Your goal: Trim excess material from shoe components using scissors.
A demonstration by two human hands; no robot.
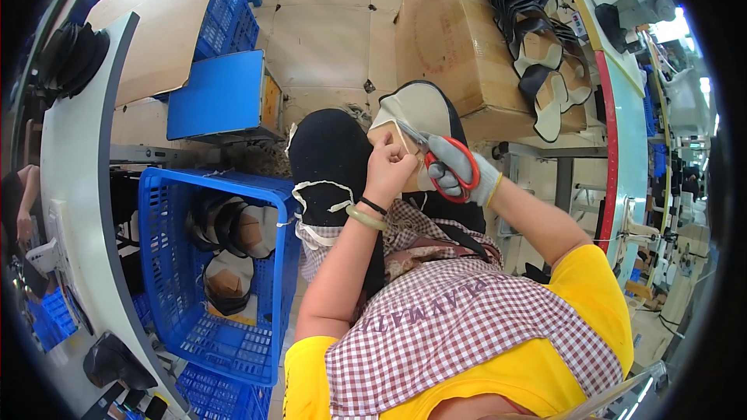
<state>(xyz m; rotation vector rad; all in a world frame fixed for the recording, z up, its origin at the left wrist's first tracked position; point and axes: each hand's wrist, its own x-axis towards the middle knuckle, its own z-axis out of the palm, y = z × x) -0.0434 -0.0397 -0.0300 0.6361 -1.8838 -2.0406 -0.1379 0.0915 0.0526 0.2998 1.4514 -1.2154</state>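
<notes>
My left hand point(387, 166), bare, pinches the edge of a cream-lined shoe upper point(421, 104) with a dark rim, which lies over my lap. In a grey knit glove, my right hand point(465, 174) grips red-handled scissors point(476, 177). Their blades point up and left, against the upper's edge just beyond my left fingers. Whether the blades are parted is hard to make out. A thin white trimmed strip point(311, 184) hangs over my dark left trouser leg point(331, 144).
A blue plastic crate point(282, 295) at my left holds several shoe uppers point(229, 280). More uppers point(542, 93) lie in a row on a cardboard box point(443, 47) at the far right. A blue-topped stool point(214, 97) stands far left. Worktables point(82, 163) flank me; another person's arm point(27, 198) shows left.
</notes>
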